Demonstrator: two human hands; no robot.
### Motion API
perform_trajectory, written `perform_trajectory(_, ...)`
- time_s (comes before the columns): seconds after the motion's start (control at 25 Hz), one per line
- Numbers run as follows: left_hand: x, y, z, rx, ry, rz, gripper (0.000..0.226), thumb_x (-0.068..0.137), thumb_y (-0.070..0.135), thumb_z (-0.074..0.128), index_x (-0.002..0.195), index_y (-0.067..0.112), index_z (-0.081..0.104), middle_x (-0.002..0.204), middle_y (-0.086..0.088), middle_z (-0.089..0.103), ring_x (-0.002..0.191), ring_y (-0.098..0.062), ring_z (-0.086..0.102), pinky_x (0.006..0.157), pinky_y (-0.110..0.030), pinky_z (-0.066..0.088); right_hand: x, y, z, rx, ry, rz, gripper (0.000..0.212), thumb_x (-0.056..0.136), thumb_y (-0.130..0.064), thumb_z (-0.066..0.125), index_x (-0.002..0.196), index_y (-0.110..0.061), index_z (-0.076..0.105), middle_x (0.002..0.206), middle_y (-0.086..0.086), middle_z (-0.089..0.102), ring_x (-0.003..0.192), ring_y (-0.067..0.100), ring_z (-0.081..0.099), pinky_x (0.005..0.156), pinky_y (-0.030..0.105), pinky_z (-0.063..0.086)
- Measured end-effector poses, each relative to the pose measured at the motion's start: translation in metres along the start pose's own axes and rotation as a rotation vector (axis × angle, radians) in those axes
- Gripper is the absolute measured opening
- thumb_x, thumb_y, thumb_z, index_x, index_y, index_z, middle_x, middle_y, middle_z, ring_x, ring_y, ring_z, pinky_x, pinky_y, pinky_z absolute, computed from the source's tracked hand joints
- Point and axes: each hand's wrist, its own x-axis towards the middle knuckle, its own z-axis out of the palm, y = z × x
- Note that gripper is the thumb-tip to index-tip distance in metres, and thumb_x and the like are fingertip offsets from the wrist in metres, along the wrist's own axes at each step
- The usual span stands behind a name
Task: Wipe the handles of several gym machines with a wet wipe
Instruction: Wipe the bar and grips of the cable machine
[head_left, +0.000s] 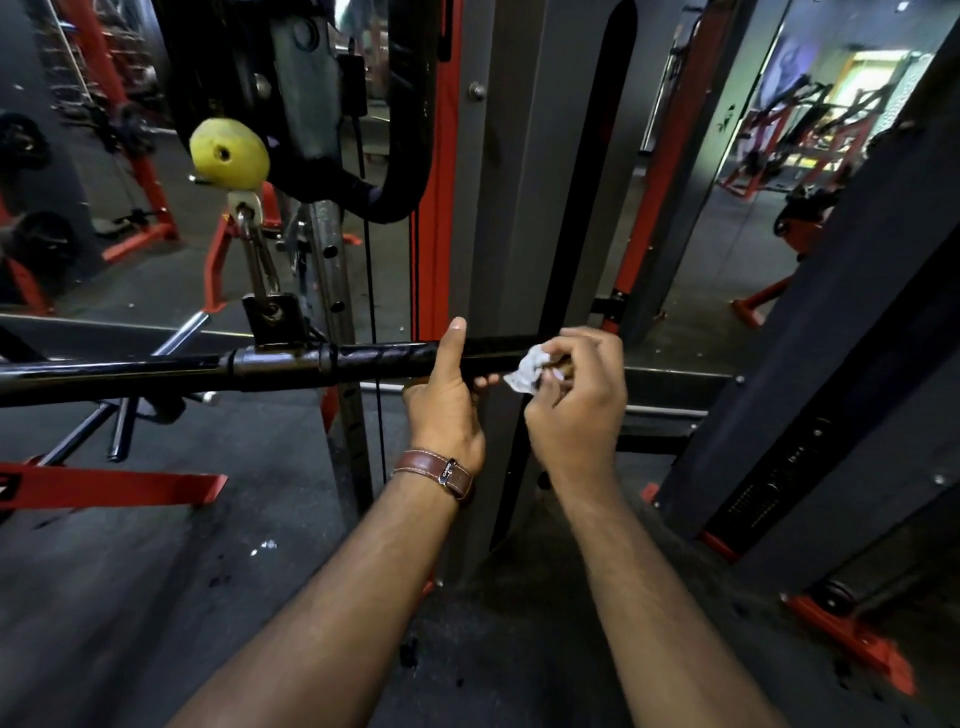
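The left hand (447, 395) is gripping the pulldown bar (280, 364), which is running left to right, thumb raised. Just right of it, the right hand (576, 395) is pinching a crumpled wet wipe (524, 374), seemingly touching the bar's right grip section.

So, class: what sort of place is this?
Almost certainly a gym: a black cable bar hangs by a clip from a pulley machine, and red-framed weight machines stand behind.

No legible text anywhere
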Motion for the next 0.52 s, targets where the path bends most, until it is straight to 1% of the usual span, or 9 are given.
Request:
perform_trajectory(0.08, -0.005, -0.001, 0.000, 0.065, -0.004, -0.007, 0.029, 0.082, 0.034, 0.081, 0.089, 0.011, 0.066, 0.072, -0.003, 0.067, 0.057, -0.013, 0.064, 0.055, -0.025, 0.052, -0.003, -0.019, 0.008, 0.014, 0.031, -0.001, 0.014, 0.081, 0.009, 0.061, 0.091, 0.001, 0.067, 0.100, 0.012, 0.056, 0.088, 0.013, 0.054, 0.074, 0.020, 0.048)
perform_trajectory(0.12, -0.006, -0.001, 0.000, 0.109, 0.003, -0.007, 0.028, 0.083, 0.037, 0.080, 0.085, 0.012, 0.068, 0.071, -0.002, 0.068, 0.058, -0.011, 0.065, 0.054, -0.023, 0.052, -0.007, -0.032, 0.016, 0.042, -0.039, -0.040, 0.009, 0.085, 0.004, 0.061, 0.091, 0.002, 0.067, 0.098, 0.013, 0.056, 0.086, 0.009, 0.051, 0.072, 0.018, 0.046)
perform_trajectory(0.16, -0.009, -0.001, -0.001, 0.125, 0.004, -0.012, 0.031, 0.082, 0.042, 0.079, 0.084, 0.013, 0.069, 0.072, -0.001, 0.069, 0.061, -0.011, 0.067, 0.055, -0.023, 0.052, -0.009, -0.039, 0.021, 0.043, -0.099, -0.107, 0.008, 0.088, 0.001, 0.059, 0.090, 0.002, 0.067, 0.098, 0.013, 0.057, 0.083, 0.007, 0.049, 0.069, 0.018, 0.045)
perform_trajectory(0.24, -0.010, 0.001, -0.003, 0.052, -0.024, -0.001, 0.034, 0.079, 0.047, 0.081, 0.087, 0.016, 0.068, 0.080, -0.002, 0.068, 0.069, -0.014, 0.066, 0.059, -0.027, 0.053, 0.005, -0.024, 0.014, -0.083, -0.089, -0.204, 0.015, 0.089, -0.003, 0.055, 0.083, 0.003, 0.067, 0.095, 0.016, 0.058, 0.077, 0.010, 0.050, 0.066, 0.017, 0.043)
perform_trajectory(0.28, -0.008, 0.002, -0.005, 0.033, -0.027, 0.027, 0.033, 0.080, 0.047, 0.080, 0.087, 0.018, 0.066, 0.080, -0.001, 0.066, 0.068, -0.013, 0.063, 0.058, -0.026, 0.051, 0.017, -0.009, 0.004, -0.149, -0.020, -0.178, 0.018, 0.089, -0.004, 0.053, 0.080, 0.003, 0.067, 0.093, 0.015, 0.058, 0.074, 0.012, 0.051, 0.065, 0.016, 0.041)
perform_trajectory(0.36, -0.008, 0.005, -0.007, 0.059, -0.007, 0.080, 0.027, 0.086, 0.045, 0.075, 0.082, 0.021, 0.062, 0.073, 0.004, 0.061, 0.062, -0.009, 0.057, 0.054, -0.022, 0.048, 0.028, 0.005, -0.011, -0.139, 0.115, -0.017, 0.017, 0.089, 0.000, 0.054, 0.079, 0.003, 0.067, 0.091, 0.010, 0.057, 0.073, 0.010, 0.054, 0.066, 0.013, 0.041)
perform_trajectory(0.4, -0.008, 0.005, -0.007, 0.070, 0.011, 0.086, 0.027, 0.087, 0.044, 0.074, 0.079, 0.021, 0.062, 0.070, 0.005, 0.061, 0.060, -0.008, 0.056, 0.054, -0.023, 0.048, 0.024, 0.001, -0.010, -0.092, 0.072, -0.025, 0.015, 0.089, 0.003, 0.055, 0.080, 0.003, 0.067, 0.091, 0.006, 0.057, 0.075, 0.005, 0.054, 0.068, 0.010, 0.040)
perform_trajectory(0.44, -0.009, 0.006, -0.008, 0.065, 0.027, 0.076, 0.028, 0.086, 0.043, 0.074, 0.076, 0.020, 0.063, 0.068, 0.004, 0.062, 0.059, -0.010, 0.057, 0.056, -0.025, 0.049, 0.015, -0.009, -0.003, -0.077, -0.023, -0.109, 0.015, 0.090, 0.004, 0.053, 0.083, 0.004, 0.066, 0.093, 0.004, 0.057, 0.078, 0.002, 0.054, 0.069, 0.009, 0.041)
perform_trajectory(0.52, -0.010, 0.008, -0.007, 0.049, 0.055, 0.051, 0.031, 0.084, 0.042, 0.077, 0.075, 0.015, 0.065, 0.070, -0.001, 0.064, 0.060, -0.014, 0.061, 0.057, -0.029, 0.052, -0.008, -0.021, 0.012, -0.133, -0.170, -0.382, 0.018, 0.093, 0.001, 0.050, 0.090, 0.006, 0.068, 0.100, 0.014, 0.060, 0.085, 0.011, 0.056, 0.075, 0.012, 0.045)
